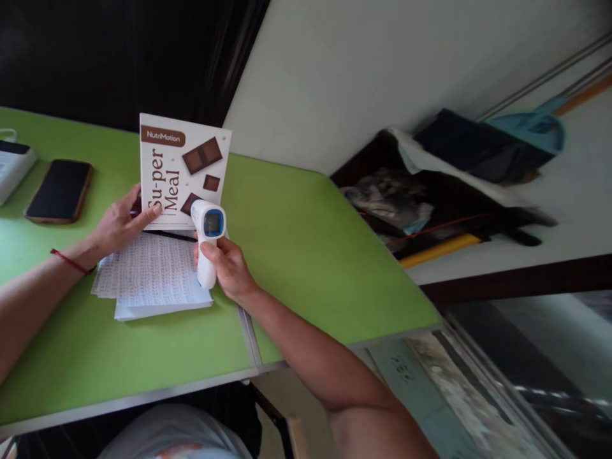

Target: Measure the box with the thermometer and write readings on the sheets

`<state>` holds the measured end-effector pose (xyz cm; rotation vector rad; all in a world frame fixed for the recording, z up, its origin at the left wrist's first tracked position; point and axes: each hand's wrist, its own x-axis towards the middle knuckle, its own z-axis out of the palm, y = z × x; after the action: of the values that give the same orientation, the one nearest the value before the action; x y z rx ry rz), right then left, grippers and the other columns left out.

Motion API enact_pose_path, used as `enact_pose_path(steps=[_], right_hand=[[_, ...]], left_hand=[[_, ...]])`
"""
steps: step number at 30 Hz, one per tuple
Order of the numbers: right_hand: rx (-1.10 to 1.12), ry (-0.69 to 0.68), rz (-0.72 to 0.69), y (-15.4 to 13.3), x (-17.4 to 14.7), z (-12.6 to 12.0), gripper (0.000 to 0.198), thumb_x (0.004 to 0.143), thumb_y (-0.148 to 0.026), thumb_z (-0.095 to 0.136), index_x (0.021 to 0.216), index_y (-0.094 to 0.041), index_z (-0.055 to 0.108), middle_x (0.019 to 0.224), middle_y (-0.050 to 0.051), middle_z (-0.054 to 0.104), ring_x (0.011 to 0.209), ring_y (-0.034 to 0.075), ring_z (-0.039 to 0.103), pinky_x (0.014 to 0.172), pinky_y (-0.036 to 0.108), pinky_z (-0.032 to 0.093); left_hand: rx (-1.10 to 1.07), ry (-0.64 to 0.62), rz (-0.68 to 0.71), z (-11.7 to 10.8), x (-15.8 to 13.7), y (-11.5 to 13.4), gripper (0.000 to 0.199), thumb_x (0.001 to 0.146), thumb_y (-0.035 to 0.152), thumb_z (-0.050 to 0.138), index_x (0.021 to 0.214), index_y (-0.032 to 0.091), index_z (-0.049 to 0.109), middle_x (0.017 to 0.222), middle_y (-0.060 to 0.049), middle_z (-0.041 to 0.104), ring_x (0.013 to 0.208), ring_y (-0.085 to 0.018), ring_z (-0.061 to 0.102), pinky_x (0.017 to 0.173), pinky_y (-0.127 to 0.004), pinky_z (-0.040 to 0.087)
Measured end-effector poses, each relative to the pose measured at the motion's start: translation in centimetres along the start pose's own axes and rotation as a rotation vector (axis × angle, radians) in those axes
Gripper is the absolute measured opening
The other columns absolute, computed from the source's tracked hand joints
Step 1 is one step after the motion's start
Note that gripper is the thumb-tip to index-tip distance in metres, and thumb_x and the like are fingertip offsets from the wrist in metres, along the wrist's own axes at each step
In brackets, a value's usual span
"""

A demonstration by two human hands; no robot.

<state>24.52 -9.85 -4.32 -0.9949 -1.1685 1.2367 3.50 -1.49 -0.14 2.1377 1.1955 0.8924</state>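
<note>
My left hand (125, 220) grips the lower left corner of a white box (210, 143) with brown chocolate pictures and the words "NutriMotion" and "Su-per Meal". The box stands upright, its printed front facing me. In my right hand (232, 268) is a white and blue infrared thermometer (205, 261), its small screen turned towards me. It overlaps the box's lower right corner; whether the two touch, I cannot tell. Below them lies a stack of handwritten papers (153, 274). A thin black object, maybe a pen (169, 236), rests on the top sheet, partly hidden by the box and my hand.
On the green table (306, 268), a dark phone (60, 191) lies at the left, beside a white device (14, 169) with a cable. A seam crosses the table near my right forearm. Beyond the right edge is a cluttered shelf (406, 204) with cloth and a blue dustpan (530, 131).
</note>
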Motion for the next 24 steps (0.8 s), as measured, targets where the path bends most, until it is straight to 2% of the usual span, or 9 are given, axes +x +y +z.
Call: enact_pose_path(steps=[13,24], right_hand=[[0.011,-0.005,0.037,-0.05,-0.24,0.31,0.038,0.071,-0.054,0.072,0.084,-0.02,0.06,0.067,-0.003,0.053,0.058,0.011,0.05,0.055,0.028,0.042],[0.009,0.005,0.05,0.02,-0.21,0.27,0.041,0.07,-0.055,0.072,0.089,-0.02,0.061,0.066,-0.004,0.054,0.058,0.011,0.049,0.055,0.028,0.041]], left_hand=[[-0.065,-0.026,0.039,-0.08,0.07,-0.09,0.055,0.088,0.058,0.05,0.124,0.018,0.054,0.109,-0.009,0.067,0.097,-0.027,0.063,0.08,-0.031,0.052],[-0.085,-0.036,0.03,-0.15,0.1,-0.02,0.053,0.087,0.059,0.052,0.122,0.019,0.055,0.113,-0.009,0.066,0.099,-0.027,0.063,0.082,-0.033,0.053]])
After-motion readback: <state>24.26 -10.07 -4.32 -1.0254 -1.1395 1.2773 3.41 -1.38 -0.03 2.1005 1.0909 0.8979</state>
